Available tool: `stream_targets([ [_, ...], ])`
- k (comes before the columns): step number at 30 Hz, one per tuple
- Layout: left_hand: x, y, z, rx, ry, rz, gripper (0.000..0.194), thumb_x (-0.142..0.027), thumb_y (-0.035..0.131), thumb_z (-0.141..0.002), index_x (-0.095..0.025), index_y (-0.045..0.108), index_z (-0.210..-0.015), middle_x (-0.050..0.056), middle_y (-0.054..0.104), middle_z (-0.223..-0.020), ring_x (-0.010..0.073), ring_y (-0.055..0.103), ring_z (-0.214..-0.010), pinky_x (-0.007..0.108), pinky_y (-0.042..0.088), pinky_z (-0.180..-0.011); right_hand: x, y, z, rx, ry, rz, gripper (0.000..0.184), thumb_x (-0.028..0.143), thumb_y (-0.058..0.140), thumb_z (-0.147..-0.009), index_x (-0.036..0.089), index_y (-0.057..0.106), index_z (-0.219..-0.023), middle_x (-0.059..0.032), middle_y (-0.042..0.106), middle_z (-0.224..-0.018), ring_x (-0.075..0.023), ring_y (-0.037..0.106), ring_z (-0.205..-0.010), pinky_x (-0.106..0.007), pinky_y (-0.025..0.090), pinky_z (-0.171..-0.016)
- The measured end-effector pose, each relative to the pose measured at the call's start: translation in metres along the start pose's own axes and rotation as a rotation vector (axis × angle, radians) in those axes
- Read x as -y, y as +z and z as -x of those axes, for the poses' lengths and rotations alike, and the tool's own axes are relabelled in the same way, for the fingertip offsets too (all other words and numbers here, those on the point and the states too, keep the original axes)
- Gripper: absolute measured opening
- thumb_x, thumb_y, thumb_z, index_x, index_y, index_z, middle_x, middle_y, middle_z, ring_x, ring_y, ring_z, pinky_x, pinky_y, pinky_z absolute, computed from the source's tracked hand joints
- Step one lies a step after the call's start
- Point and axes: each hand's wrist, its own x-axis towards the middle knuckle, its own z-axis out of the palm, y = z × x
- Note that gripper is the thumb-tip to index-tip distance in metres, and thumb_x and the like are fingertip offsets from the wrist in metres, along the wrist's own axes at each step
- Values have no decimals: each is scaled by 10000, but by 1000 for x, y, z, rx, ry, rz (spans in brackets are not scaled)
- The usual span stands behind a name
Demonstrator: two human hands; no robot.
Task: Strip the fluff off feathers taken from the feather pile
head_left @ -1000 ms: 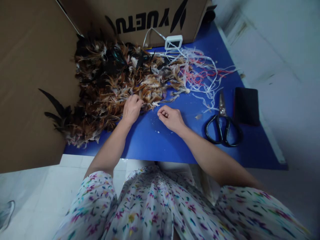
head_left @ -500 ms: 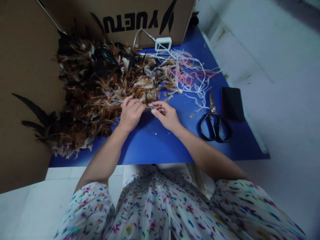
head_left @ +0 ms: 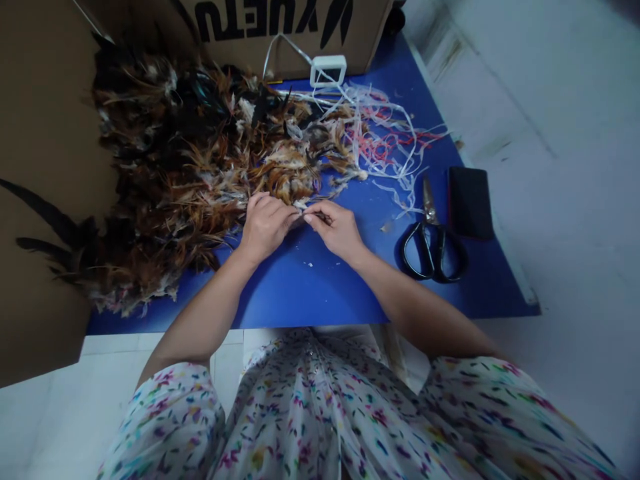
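My left hand (head_left: pixel 267 227) is closed, its thumb and fingertips pinching feathers (head_left: pixel 300 206) by their pale ends, close above the blue table. Opposite it, my right hand (head_left: pixel 336 230) is also closed in a pinch on the feathers, its fingertips almost touching the left thumb. What lies inside the fingers is mostly hidden. Just beyond both hands spreads a large pile of brown, black and whitish feathers (head_left: pixel 165 167). Part of the pile touches or lies very near my left fingers.
Black-handled scissors (head_left: pixel 431 247) lie right of my hands, beside a dark flat case (head_left: pixel 470 203). Tangled white and red plastic strips (head_left: pixel 385 140) lie beyond. A small white-framed device (head_left: pixel 328 71) stands before a cardboard box (head_left: pixel 280 57). More cardboard (head_left: pixel 40 300) borders the left side.
My fingertips have come closer together, and the thumbs now nearly meet over the feather ends. The camera view has shifted slightly; the pile, scissors and strips lie as before.
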Motion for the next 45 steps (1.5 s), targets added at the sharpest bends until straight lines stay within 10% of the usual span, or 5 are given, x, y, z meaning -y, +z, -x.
stream_targets([
  [18, -17, 1, 0, 27, -219, 173, 137, -265, 616, -891, -196, 705, -813, 19, 726, -754, 165, 650, -731, 318, 469, -755, 14, -3, 2, -157, -312, 377, 62, 232, 612, -886, 249, 636, -830, -36, 636, -852, -237, 620, -915, -454, 509, -881],
  [45, -31, 1, -1, 43, -388, 303, 146, -229, 625, -829, -193, 672, -695, 10, 717, -705, 147, 638, -671, 304, 501, -730, 12, -1, 4, -72, -286, 512, 107, 157, 600, -820, 230, 556, -755, -30, 633, -832, -229, 575, -866, -388, 398, -810],
])
